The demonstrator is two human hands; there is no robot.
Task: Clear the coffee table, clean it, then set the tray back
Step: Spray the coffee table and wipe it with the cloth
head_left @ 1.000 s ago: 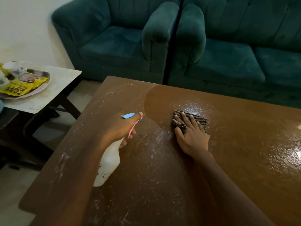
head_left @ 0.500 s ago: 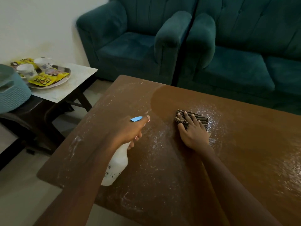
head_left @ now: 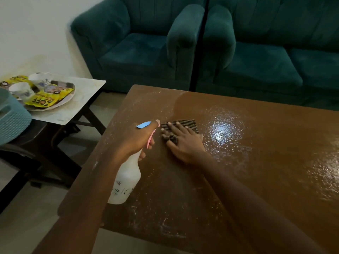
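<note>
The brown coffee table (head_left: 256, 171) fills the middle and right; its left part is dusty with white streaks, its right part wet and shiny. My left hand (head_left: 136, 139) grips a white spray bottle (head_left: 126, 180) with a blue nozzle and pink trigger, held above the table's left side. My right hand (head_left: 183, 142) lies flat on a dark striped cloth (head_left: 185, 124) pressed to the tabletop, just right of the bottle's nozzle. The tray (head_left: 60, 102) with two cups and yellow packets stands on a side table at the left.
A pale-topped side table (head_left: 82, 99) stands left of the coffee table, with a light blue woven basket (head_left: 12, 118) at the left edge. A teal armchair (head_left: 139, 43) and teal sofa (head_left: 266, 52) stand behind. Pale floor lies between the tables.
My right hand has slid the cloth leftward toward the spray bottle, leaving a wet shiny patch to its right. The view has shifted left.
</note>
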